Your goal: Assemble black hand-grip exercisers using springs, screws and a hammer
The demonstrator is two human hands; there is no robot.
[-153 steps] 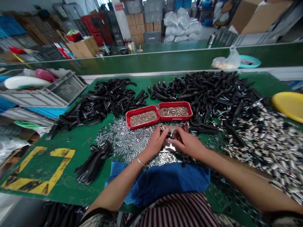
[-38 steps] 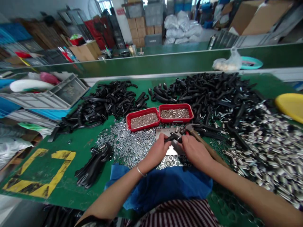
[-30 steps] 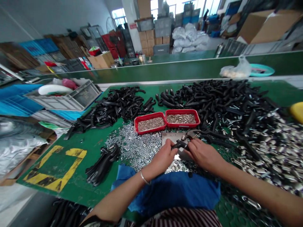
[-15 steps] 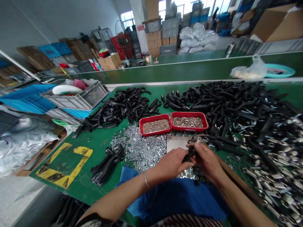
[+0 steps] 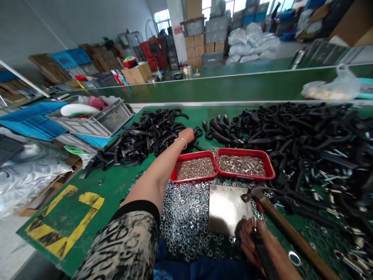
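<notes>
My left hand (image 5: pixel 186 135) is stretched forward over the left pile of black curved parts (image 5: pixel 145 132), touching or just above a black part with a looped end (image 5: pixel 198 132). Its fingers are hidden from me. Close to my body, my right hand (image 5: pixel 247 241) is closed around a black handle (image 5: pixel 262 252) with a small metal piece at its upper end. That hand is at the lower right corner of a square steel plate (image 5: pixel 227 210). A claw hammer (image 5: pixel 279 221) lies just right of it, its head by the plate's edge.
Two red trays (image 5: pixel 244 178) of small metal pieces stand behind the plate. Loose washers (image 5: pixel 186 217) are spread left of it. More black handles (image 5: pixel 309 140) and shiny fittings (image 5: pixel 349 252) are heaped at right. Grey crate (image 5: pixel 107 120) sits at far left.
Both hands were together over the plate; my left hand has gone forward and left to the black pile. My right hand has drawn back with the black handle. A bundle at left is now hidden.
</notes>
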